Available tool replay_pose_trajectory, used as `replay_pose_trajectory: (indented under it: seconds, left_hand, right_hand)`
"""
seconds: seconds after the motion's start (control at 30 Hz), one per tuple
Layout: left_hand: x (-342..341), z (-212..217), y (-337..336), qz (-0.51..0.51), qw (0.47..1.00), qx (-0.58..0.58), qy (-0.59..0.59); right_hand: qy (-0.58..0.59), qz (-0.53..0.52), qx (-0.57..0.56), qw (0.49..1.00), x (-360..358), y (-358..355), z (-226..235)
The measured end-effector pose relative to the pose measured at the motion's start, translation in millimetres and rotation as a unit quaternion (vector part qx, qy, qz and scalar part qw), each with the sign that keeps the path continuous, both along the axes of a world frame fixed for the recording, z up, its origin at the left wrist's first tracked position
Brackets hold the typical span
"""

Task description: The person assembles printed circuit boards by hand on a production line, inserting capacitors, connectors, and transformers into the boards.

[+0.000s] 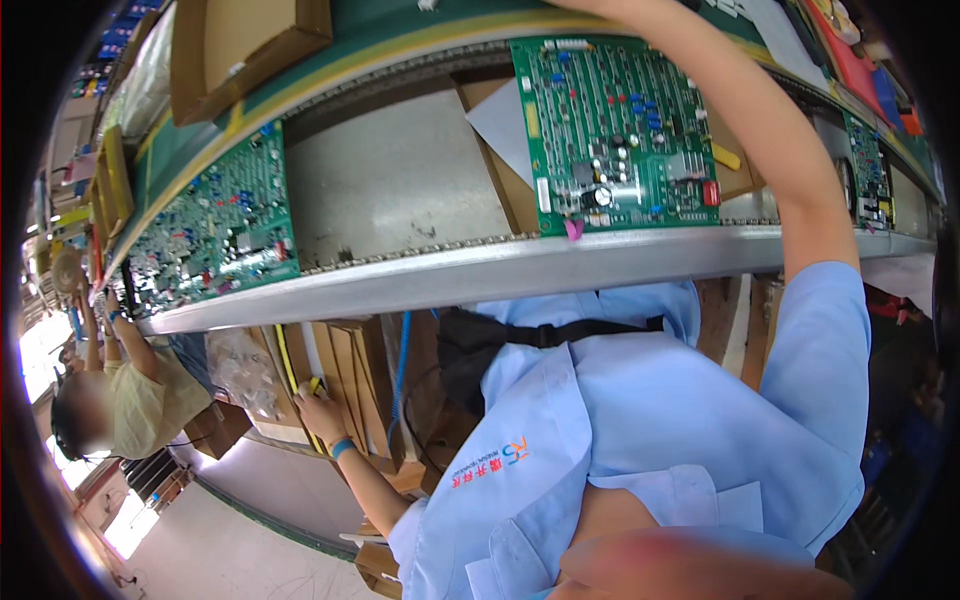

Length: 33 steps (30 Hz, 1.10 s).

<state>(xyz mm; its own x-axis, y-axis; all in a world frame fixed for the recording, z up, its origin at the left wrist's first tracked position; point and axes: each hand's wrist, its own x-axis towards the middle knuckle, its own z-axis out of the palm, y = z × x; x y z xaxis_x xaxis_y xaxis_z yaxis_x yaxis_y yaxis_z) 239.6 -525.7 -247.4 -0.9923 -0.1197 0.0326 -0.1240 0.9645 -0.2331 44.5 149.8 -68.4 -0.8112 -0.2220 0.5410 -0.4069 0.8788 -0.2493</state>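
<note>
My left hand (322, 418), with a blue band at the wrist, is low beside the line, among cardboard pieces (352, 375). Its fingers are bent and closed near a small yellow and dark thing (317, 385); what they hold is too small to make out. My right arm (750, 110) reaches over the conveyor to the far side, and its hand runs out past the upper edge. Beside that forearm, a green circuit board (600, 140) full of components lies across the rails. A pink tag (573, 229) sticks out at its near edge.
A metal rail (480, 274) runs between me and the boards. More circuit boards sit left (215, 225) and far right (868, 165). An open cardboard box (250, 45) stands on the far green bench. Another person (140, 405) works at far left. A clear plastic bag (243, 370) lies below the rail.
</note>
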Motion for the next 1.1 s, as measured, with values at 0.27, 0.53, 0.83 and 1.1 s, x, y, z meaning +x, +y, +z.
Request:
replay_pose_trajectory:
  seconds: [0.27, 0.53, 0.83, 1.1]
  left_hand:
    - [-15.4, 0.6, -23.1, 0.099, 0.992, 0.041, -0.07]
    - [-12.3, -3.7, -16.7, 0.114, 0.979, 0.125, 0.11]
    - [-12.5, 68.6, 39.1, 0.13, 0.64, 0.744, 0.142]
    - [-30.5, 113.9, 128.5, 0.033, 0.606, 0.79, 0.088]
  right_hand:
    - [-0.258, 0.028, -0.314, 0.913, 151.2, -12.3, 18.9]
    - [-0.194, -0.007, -0.186, 0.963, 221.7, -37.3, -9.4]
    - [-0.109, 0.002, -0.032, 0.994, 218.2, -39.5, -19.9]
    - [-0.086, 0.022, -0.017, 0.996, 216.9, -38.7, -23.7]
